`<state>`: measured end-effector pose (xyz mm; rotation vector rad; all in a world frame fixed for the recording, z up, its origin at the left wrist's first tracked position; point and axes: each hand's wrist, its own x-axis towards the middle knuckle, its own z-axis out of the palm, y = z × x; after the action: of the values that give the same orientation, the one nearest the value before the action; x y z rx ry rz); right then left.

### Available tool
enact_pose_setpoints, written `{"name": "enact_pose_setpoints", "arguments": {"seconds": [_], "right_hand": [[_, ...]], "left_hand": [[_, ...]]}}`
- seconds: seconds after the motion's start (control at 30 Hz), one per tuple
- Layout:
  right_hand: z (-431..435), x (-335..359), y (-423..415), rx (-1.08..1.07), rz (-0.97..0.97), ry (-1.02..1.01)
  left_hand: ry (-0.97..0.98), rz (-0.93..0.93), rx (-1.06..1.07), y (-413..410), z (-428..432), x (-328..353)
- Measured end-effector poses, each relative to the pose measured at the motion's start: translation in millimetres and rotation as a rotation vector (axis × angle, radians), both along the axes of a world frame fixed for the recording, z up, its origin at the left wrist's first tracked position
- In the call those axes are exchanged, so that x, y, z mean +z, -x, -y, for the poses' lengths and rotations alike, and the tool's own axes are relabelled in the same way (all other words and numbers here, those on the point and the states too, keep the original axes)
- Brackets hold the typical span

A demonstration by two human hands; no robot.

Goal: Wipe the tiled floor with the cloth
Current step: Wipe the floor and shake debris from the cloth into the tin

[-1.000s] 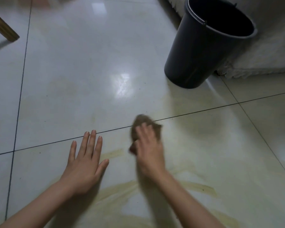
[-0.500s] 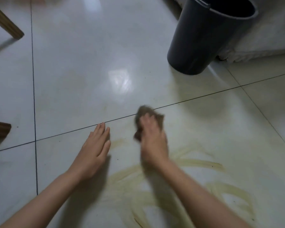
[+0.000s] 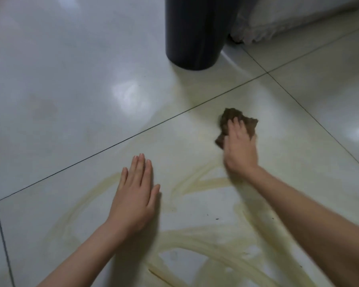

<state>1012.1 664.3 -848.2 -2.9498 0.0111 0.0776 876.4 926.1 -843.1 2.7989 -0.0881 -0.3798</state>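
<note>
While the left hand (image 3: 136,195) lies flat and released on the tiled floor (image 3: 71,90), the right hand (image 3: 239,146) presses flat, unclenched, onto the brown cloth (image 3: 232,118), which sticks out ahead of it. Yellowish streaks (image 3: 205,241) lie between the 2 forearms.

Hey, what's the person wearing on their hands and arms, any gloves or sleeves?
Nothing visible: left hand and right hand are ungloved, no rings showing. The left forearm and right forearm are bare to the frame edge; no sleeves, watch or bracelet.
</note>
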Motion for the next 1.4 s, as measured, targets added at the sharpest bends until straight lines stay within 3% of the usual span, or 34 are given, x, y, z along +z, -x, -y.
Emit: {"name": "enact_pose_setpoints", "arguments": {"seconds": [0.07,0.17,0.27,0.3,0.37,0.5,0.6,0.67,0.77,0.83,0.87,0.9,1.0,1.03,1.13,1.23,1.3,1.4], "right_hand": [[-37,-13,47,0.105,0.070,-0.018],[-60,-13,135,0.527,0.063,-0.064],[-25,-4,129,0.916,0.017,-0.097],[-12,-4,110,0.942,-0.008,-0.135],[7,-2,61,0.734,-0.016,-0.182],[21,-2,-28,0.345,0.012,-0.051],[-3,-7,-29,0.137,0.078,-0.063],[-23,-12,20,0.243,0.081,-0.070],[-22,-8,100,0.757,0.045,-0.163],[4,-3,90,1.110,-0.044,-0.205],[14,1,73,1.168,-0.082,-0.190],[25,4,51,1.087,-0.060,-0.186],[66,9,-30,0.544,-0.025,-0.233],[78,9,-49,0.442,-0.025,-0.140],[88,-2,-55,0.286,0.021,-0.157],[72,-7,11,0.337,0.061,-0.245],[69,-1,70,0.498,0.030,-0.285],[78,15,122,0.797,-0.166,-0.342]], "left_hand": [[-0.020,-0.052,0.004,-5,6,1],[0.020,-0.143,0.010,-12,13,4],[0.030,-0.219,-0.010,-15,15,8],[0.009,-0.235,-0.024,-15,16,8],[-0.034,-0.256,-0.055,-17,17,8],[-0.057,-0.285,-0.064,-17,19,9],[-0.103,-0.315,-0.073,-20,19,7],[-0.121,-0.353,-0.069,-22,19,6],[-0.159,-0.406,-0.063,-25,22,8],[-0.183,-0.434,-0.059,-27,24,11],[-0.190,-0.452,-0.057,-29,25,13],[-0.199,-0.474,-0.057,-30,26,14],[-0.224,-0.528,-0.057,-33,28,18],[-0.233,-0.539,-0.056,-34,29,17],[-0.255,-0.561,-0.059,-36,29,18],[-0.260,-0.575,-0.058,-37,30,19],[-0.267,-0.587,-0.052,-38,30,21],[-0.267,-0.610,-0.046,-38,32,26]]}}
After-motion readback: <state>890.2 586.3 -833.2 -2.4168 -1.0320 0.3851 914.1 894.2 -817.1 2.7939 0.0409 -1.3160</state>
